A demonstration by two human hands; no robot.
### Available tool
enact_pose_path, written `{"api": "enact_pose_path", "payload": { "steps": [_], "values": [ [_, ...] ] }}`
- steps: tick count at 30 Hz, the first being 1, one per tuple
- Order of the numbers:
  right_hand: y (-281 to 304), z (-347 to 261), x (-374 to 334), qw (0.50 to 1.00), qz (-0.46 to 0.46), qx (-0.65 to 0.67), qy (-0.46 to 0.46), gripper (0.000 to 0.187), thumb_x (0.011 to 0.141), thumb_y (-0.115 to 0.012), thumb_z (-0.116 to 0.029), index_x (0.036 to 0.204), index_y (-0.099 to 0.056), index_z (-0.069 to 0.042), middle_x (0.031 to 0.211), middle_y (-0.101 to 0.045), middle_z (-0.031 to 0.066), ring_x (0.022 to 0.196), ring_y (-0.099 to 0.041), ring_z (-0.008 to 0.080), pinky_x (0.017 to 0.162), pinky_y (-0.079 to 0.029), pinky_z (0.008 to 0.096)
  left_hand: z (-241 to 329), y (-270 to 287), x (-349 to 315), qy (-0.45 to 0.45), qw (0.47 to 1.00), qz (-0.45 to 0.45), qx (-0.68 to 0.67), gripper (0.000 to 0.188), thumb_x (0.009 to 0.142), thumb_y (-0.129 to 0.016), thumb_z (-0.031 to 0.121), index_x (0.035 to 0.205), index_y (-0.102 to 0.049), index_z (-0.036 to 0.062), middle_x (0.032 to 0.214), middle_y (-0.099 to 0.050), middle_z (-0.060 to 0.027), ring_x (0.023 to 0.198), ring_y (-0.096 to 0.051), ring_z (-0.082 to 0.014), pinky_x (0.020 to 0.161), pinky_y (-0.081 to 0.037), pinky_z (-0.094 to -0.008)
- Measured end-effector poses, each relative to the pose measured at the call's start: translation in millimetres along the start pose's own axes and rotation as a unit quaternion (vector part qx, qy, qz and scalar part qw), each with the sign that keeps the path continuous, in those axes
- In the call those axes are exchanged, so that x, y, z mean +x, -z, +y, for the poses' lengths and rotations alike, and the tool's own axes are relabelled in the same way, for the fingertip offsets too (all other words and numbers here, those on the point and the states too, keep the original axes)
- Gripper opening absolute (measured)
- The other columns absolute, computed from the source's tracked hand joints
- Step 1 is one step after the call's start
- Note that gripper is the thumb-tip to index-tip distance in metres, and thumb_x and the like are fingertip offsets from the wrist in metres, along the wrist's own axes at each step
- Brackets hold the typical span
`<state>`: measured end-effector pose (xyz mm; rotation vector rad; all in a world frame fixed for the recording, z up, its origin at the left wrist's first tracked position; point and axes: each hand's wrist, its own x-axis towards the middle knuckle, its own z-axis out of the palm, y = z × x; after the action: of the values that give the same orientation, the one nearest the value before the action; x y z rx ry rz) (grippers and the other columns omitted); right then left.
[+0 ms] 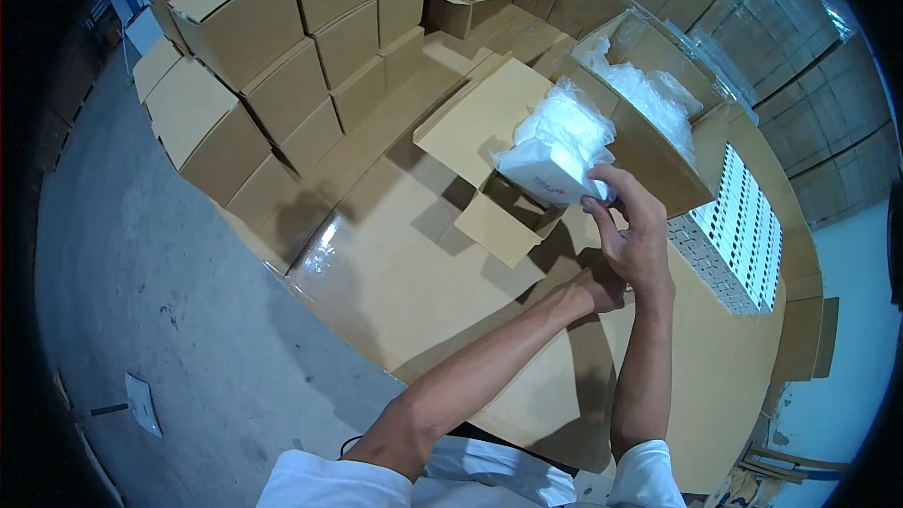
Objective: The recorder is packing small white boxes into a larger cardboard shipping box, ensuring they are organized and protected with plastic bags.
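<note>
My right hand (641, 226) pinches the near right corner of a small white box (550, 179) between thumb and fingers. Crumpled clear plastic wrap (569, 127) covers the top and far side of this box. It is tilted above an open cardboard box (511, 233), whose flaps are spread and whose inside is partly visible. My left hand (605, 284) is just below, crossing behind my right wrist. Its fingers are hidden there, so what it touches does not show.
A large carton (640, 136) with more plastic wrap inside stands behind my right hand. White boxes (729, 235) are stacked in rows at the right. Closed brown cartons (268, 47) are piled at the far left. The cardboard-covered table (404, 273) has an edge above a grey floor (226, 348).
</note>
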<state>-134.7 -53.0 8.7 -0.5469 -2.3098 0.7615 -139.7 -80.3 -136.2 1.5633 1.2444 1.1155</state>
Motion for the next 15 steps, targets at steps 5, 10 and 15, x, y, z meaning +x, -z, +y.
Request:
{"api": "enact_pose_path", "payload": {
  "steps": [5,10,15],
  "values": [
    [-2.4,-8.4,8.4,0.994,-0.011,-0.086,0.065,0.03,0.081,-0.071,0.005,0.109,-0.065,-0.004,0.098,-0.068,0.0143,0.081,-0.069,0.026,0.071,-0.054,0.0343,-30.3,-22.0,8.7,-0.08,0.994,0.08,-0.003,0.032,0.086,-0.068,0.022,0.109,-0.058,0.0019,0.099,-0.065,-0.0169,0.097,-0.062,-0.0277,0.087,-0.047,-0.0416],
    [-14.8,-1.9,4.9,0.99,-0.036,-0.139,0.012,0.031,0.083,-0.069,0.005,0.111,-0.063,-0.006,0.093,-0.065,0.0156,0.077,-0.066,0.0314,0.067,-0.052,0.0387,-10.5,-14.4,9.7,-0.089,0.992,0.064,-0.054,0.026,0.088,-0.066,0.022,0.103,-0.057,0.0037,0.093,-0.061,-0.0123,0.093,-0.059,-0.0248,0.086,-0.045,-0.0395],
    [-20.5,2.1,6.7,0.986,-0.005,-0.164,0.031,0.031,0.081,-0.069,0.006,0.109,-0.063,-0.007,0.092,-0.063,0.0142,0.08,-0.064,0.0315,0.07,-0.051,0.0416,5.5,1.8,10.4,-0.085,0.995,0.033,-0.03,0.027,0.088,-0.066,0.025,0.103,-0.058,0.0035,0.093,-0.06,-0.0105,0.089,-0.056,-0.0226,0.084,-0.044,-0.0374]
  ]
}}
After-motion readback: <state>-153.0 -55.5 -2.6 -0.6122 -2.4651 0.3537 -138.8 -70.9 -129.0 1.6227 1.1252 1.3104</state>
